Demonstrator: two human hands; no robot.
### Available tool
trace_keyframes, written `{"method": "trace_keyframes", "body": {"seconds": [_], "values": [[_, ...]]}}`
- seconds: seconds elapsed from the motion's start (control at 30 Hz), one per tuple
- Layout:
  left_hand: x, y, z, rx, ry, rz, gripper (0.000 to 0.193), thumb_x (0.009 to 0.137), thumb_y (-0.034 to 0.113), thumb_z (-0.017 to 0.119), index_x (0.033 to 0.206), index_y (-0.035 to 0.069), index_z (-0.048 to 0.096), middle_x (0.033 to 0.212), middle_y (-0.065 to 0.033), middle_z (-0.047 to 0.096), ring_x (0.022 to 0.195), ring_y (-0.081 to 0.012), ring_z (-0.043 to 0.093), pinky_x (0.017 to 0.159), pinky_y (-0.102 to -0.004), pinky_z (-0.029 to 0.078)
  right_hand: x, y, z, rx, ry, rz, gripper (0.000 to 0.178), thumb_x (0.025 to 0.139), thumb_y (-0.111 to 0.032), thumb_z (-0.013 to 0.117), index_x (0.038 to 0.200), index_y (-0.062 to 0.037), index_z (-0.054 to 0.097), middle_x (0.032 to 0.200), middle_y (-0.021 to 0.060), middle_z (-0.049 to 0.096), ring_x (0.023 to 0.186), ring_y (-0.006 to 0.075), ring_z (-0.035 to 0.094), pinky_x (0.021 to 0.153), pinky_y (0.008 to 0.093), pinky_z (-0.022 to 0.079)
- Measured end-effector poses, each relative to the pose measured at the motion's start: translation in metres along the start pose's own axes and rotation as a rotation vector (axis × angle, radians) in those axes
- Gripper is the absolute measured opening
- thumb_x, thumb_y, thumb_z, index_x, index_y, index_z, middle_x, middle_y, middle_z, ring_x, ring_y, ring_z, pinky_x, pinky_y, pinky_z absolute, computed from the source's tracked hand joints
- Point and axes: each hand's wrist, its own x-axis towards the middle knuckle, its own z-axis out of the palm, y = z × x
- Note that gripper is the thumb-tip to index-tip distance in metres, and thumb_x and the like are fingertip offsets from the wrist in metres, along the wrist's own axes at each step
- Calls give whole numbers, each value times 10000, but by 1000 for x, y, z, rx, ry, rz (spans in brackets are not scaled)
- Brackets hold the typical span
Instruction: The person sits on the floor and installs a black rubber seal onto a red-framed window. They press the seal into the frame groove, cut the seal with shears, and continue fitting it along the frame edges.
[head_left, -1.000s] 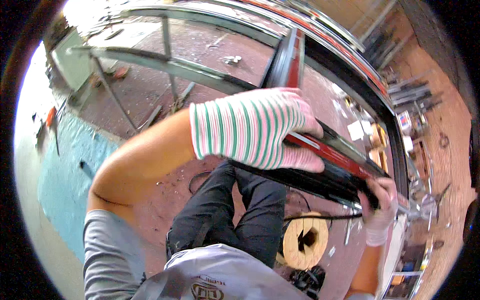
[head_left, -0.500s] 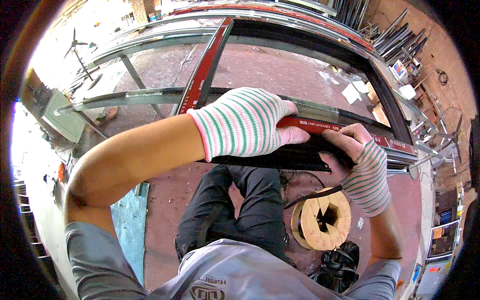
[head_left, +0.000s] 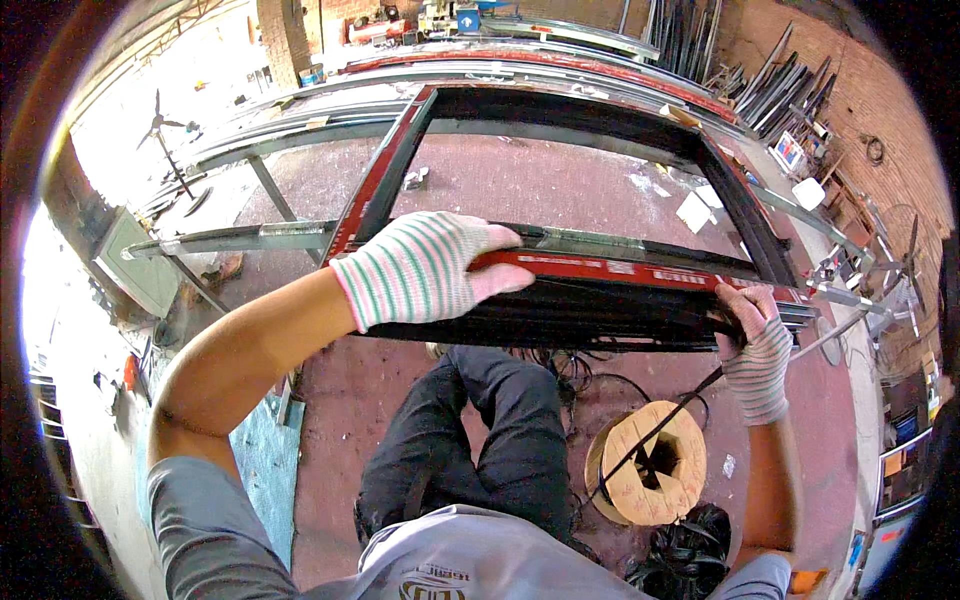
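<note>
A black rectangular metal frame (head_left: 590, 325), with red film along its edges, lies in front of me on metal supports. My left hand (head_left: 425, 268), in a pink, white and green striped glove, is closed over its near bar, thumb and finger on the red film (head_left: 590, 268). My right hand (head_left: 755, 350), in a matching glove, is closed at the right end of the same bar. From it a thin black strip (head_left: 668, 425), apparently rubber, hangs slack down across a round wooden spool (head_left: 618, 470) on the floor. The right fingertips partly hide the strip.
Coiled black strip (head_left: 690, 550) lies beside the spool, near my legs. Grey metal rails (head_left: 240, 238) extend to the left. Long bars (head_left: 790, 95) lean at the back right wall. Standing fans are at left (head_left: 160, 125) and right (head_left: 905, 260). A blue sheet (head_left: 268, 460) covers floor at lower left.
My right hand has moved right along the near bar, away from my left hand. The left hand has shifted slightly left. The strip now stretches from the right hand across the spool.
</note>
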Motion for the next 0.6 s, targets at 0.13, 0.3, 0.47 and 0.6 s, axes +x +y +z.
{"method": "trace_keyframes", "body": {"seconds": [0.13, 0.3, 0.47, 0.6], "values": [[-19, -29, -12, -47, 59, 57, 376, 927, 295, 661, 1180, 17, 656, 1078, -225, 691, 1039, -378, 670, 918, -419, 518, -9, 22, 2, -66, 55, -7, 623, 631, 182, 670, 1196, -81, 665, 960, 96, 600, 859, 238, 655, 745, 304, 557], [-50, -70, -39, -111, -28, -60, 377, 895, 175, 647, 1231, 3, 644, 1082, -191, 707, 1038, -289, 683, 957, -378, 497, -9, 24, -6, 79, -57, 134, 539, 687, 104, 703, 1193, -77, 657, 960, 100, 630, 895, 243, 649, 801, 335, 523], [-88, -111, -55, -179, -17, -287, 373, 929, 164, 662, 1235, -47, 630, 1116, -157, 711, 1043, -211, 657, 976, -336, 488, 1, 2, -2, 142, -104, 159, 439, 751, -34, 808, 1170, -82, 687, 884, 80, 659, 780, 191, 640, 709, 301, 522], [-96, -123, -55, -93, -7, -239, 377, 952, 209, 651, 1248, -22, 632, 1157, -171, 699, 1103, -207, 640, 1012, -338, 459, 14, -4, 7, 47, -46, 88, 425, 744, -43, 823, 1147, -78, 693, 973, 118, 713, 854, 242, 689, 755, 331, 547]]}}
